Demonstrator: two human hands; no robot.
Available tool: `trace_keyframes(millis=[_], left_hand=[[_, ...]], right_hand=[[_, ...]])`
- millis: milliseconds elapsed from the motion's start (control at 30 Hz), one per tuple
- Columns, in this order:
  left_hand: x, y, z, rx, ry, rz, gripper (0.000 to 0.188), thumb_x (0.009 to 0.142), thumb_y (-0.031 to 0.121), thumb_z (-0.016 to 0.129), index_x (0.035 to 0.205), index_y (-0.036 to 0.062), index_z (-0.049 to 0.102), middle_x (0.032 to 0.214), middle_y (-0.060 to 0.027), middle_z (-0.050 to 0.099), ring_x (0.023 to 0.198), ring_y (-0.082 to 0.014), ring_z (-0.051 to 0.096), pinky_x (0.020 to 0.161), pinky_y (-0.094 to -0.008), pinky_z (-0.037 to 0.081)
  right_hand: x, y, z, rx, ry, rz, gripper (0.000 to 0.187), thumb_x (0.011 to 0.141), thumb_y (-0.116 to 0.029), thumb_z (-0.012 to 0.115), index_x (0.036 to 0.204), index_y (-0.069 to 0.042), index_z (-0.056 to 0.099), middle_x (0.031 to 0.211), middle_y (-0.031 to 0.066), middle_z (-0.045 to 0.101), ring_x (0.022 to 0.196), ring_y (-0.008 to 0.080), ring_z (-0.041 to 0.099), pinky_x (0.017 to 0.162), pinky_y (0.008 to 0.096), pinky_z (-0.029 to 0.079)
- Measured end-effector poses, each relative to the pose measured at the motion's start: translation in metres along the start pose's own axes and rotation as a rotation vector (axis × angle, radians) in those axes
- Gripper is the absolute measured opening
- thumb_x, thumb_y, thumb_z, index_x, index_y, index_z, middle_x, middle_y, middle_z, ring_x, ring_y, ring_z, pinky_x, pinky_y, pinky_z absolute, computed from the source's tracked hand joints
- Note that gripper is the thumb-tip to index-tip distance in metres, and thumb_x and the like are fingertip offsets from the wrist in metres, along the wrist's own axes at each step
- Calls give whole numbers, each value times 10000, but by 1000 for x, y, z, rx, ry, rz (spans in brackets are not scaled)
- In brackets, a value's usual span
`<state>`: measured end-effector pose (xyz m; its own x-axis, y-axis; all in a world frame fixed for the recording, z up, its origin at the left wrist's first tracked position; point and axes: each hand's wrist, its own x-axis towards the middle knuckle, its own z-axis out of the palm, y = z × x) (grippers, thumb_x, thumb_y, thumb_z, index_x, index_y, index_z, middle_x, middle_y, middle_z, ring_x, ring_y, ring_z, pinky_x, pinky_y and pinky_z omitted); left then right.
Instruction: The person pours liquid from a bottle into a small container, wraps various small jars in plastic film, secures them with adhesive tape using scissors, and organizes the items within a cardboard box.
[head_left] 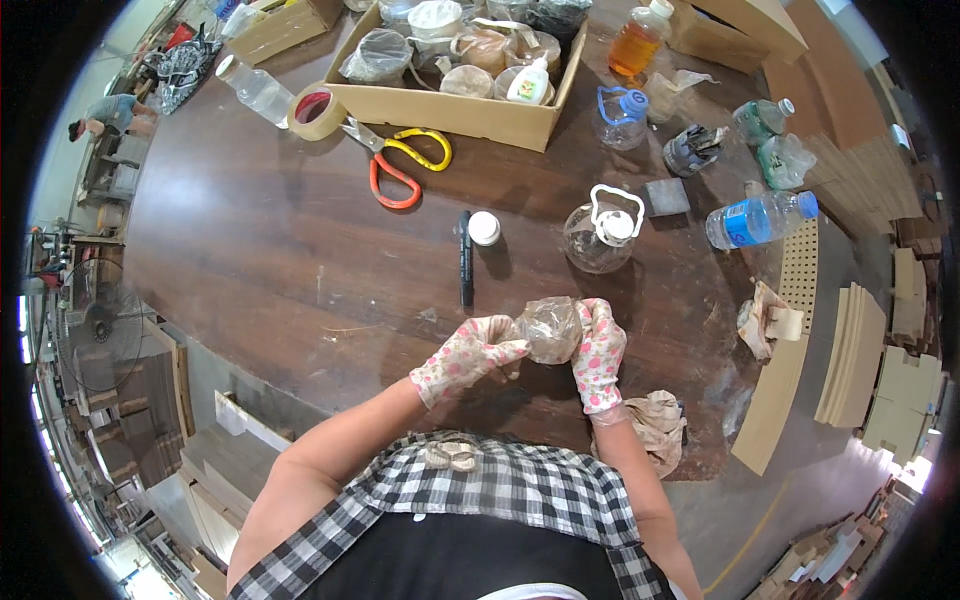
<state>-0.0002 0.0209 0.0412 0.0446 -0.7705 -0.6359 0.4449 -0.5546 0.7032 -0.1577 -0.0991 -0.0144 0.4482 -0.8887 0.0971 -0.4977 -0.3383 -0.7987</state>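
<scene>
Between my gloved hands, near the table's front edge, is a small round thing wrapped in clear, crinkled plastic [551, 332]. My left hand [466, 358] pinches its left side with thumb and fingers. On the opposite side my right hand [600, 350] is closed on its edge. The plastic hides what the thing is. Just beyond lie a black marker [466, 260] and a small white-capped container [484, 229]. A clear jug with a white handle [598, 240] stands farther off to the right.
Yellow-and-red scissors [400, 165] and a tape roll [317, 112] lie far left, beside a cardboard box [470, 112] of wrapped jars. Bottles, including a blue-labelled one [752, 222], stand to the right. A crumpled cloth [655, 432] is beside my right forearm.
</scene>
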Motion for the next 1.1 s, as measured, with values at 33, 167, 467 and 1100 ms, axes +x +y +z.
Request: trace_keyframes(millis=[33, 167, 467, 1100], left_hand=[[0, -1, -2, -2, -1, -4, 193, 913, 213, 630, 975, 33, 597, 784, -14, 616, 660, -72, 565, 585, -226, 472], [2, -1, -5, 92, -4, -14, 125, 887, 163, 657, 886, 55, 594, 743, 5, 608, 654, -51, 554, 566, -202, 425], [18, -13, -5, 599, 38, 284, 225, 875, 133, 663, 1060, 8, 651, 843, 8, 636, 741, -70, 544, 695, -261, 472], [10, -18, 6, 207, -1, 67, 208, 868, 148, 675, 1010, -2, 657, 868, 7, 660, 760, -46, 569, 682, -229, 473]], right_hand=[[-1, -1, 0, -2, -2, 3, 136, 937, -140, 547, 898, -24, 607, 719, 119, 660, 654, 213, 657, 586, 327, 487], [-1, -1, -2, -47, -19, -24, 140, 947, -147, 530, 922, -26, 597, 709, 125, 655, 650, 234, 661, 574, 337, 483], [2, 5, -3, -177, -95, -90, 148, 843, -99, 598, 979, -42, 588, 741, 144, 664, 700, 323, 670, 587, 384, 504], [-56, -40, -10, 1111, -4, 810, 78, 898, -97, 647, 896, -89, 569, 789, -17, 602, 571, 66, 543, 485, 216, 426]])
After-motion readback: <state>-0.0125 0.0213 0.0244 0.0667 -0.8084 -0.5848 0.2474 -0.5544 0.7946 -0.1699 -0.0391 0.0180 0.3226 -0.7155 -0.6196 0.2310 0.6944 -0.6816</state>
